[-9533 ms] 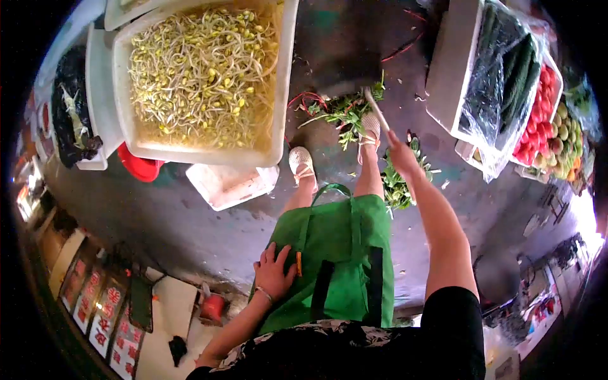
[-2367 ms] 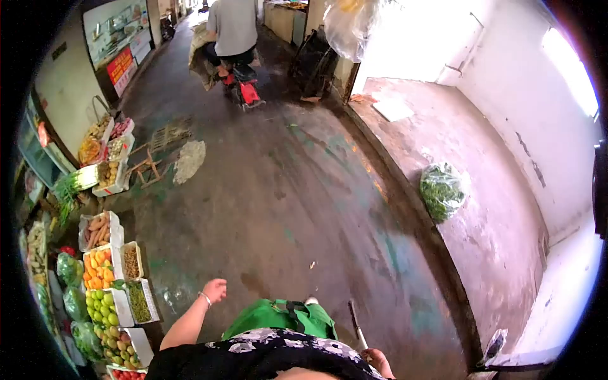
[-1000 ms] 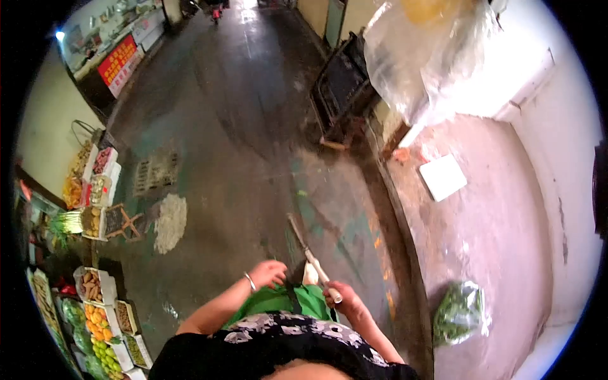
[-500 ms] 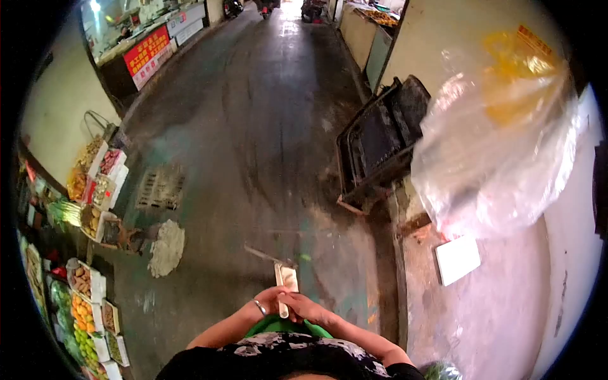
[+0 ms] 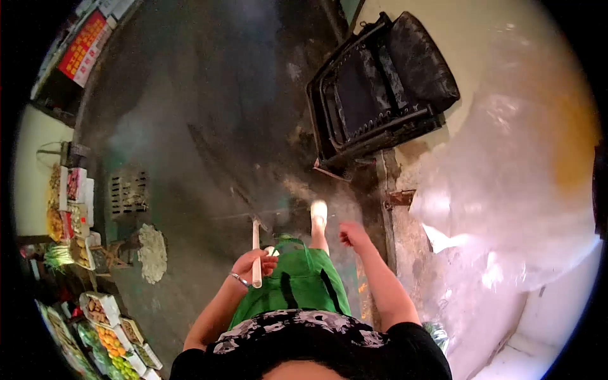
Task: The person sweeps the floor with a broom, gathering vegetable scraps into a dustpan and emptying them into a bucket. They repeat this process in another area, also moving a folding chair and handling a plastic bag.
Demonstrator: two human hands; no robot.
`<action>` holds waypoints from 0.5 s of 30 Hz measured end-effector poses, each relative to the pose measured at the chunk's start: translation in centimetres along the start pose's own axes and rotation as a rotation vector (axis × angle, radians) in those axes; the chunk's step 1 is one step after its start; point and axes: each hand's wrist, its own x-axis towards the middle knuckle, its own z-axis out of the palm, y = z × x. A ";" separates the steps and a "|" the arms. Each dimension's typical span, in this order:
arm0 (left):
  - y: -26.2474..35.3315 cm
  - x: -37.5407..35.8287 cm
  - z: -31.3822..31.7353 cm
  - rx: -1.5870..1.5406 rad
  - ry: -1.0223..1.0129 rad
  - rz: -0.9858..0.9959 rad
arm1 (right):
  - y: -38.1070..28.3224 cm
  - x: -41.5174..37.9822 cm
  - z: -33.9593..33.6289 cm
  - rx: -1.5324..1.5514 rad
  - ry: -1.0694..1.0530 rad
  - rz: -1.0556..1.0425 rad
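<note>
My left hand [image 5: 254,262], with a bracelet at the wrist, is closed around a pale, straight stick [image 5: 256,237]. The stick points forward, its rounded near end showing below my fingers; what lies at its far end is hard to make out. To the right, my right hand [image 5: 352,235] hangs apart from the stick, fingers curled in, with nothing visible in them. Between my arms is a green apron [image 5: 304,278] with dark straps, over a black floral top [image 5: 304,323].
A worn black folding chair [image 5: 386,88] leans by the right wall. A large clear plastic bag [image 5: 506,190] hangs at right. Produce boxes [image 5: 111,310] line the left side, near a floor drain [image 5: 129,192] and a whitish patch [image 5: 152,253]. My pale shoe [image 5: 318,215] is on the dark floor.
My hands, earlier together on the stick, have parted; the right has let go and moved out right. The view tilts further down, showing the apron and a stepping foot.
</note>
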 end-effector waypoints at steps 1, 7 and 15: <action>0.4 1.0 1.8 0.071 0.092 0.067 | -0.5 2.3 -1.6 -0.004 0.000 0.027; 4.0 11.2 13.2 0.091 0.225 0.203 | -3.9 16.2 -9.6 -0.066 0.265 0.067; 7.5 31.5 23.1 -0.120 0.027 0.215 | -7.9 31.7 -18.3 -0.506 0.372 -0.210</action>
